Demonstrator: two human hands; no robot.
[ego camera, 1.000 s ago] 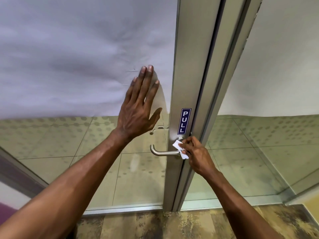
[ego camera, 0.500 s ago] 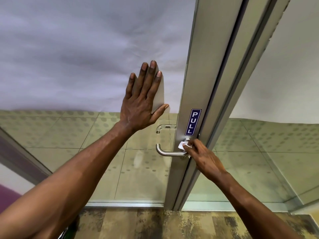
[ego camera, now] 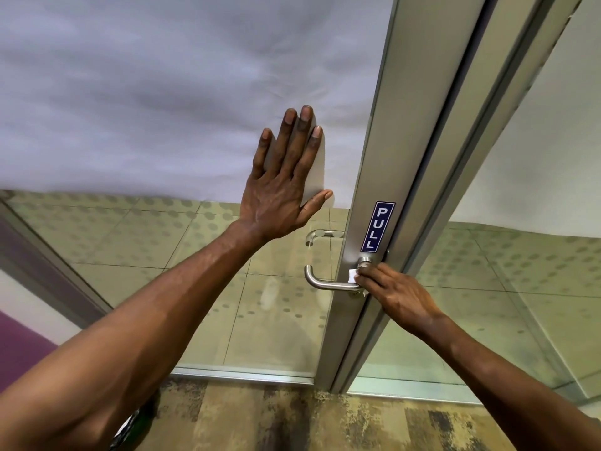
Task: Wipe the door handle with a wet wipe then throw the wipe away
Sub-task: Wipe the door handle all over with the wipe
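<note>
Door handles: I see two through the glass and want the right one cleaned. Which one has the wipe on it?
The lower, nearer handle, below the PULL sign: the right hand presses the white wipe against its base. The upper handle is untouched.

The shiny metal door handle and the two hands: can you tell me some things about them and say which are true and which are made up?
1. The right hand presses a small white wet wipe against the curved silver metal door handle. True.
2. The left hand is gripping the handle. False: it lies flat and open on the glass door, above and left of the handle.
3. The blue sign above the handle says PUSH. False: it says PULL.
4. The wipe sits at the end of the handle nearest the grey metal door frame. True.
5. The wipe has been thrown away. False: the right hand's fingers hold it.
</note>
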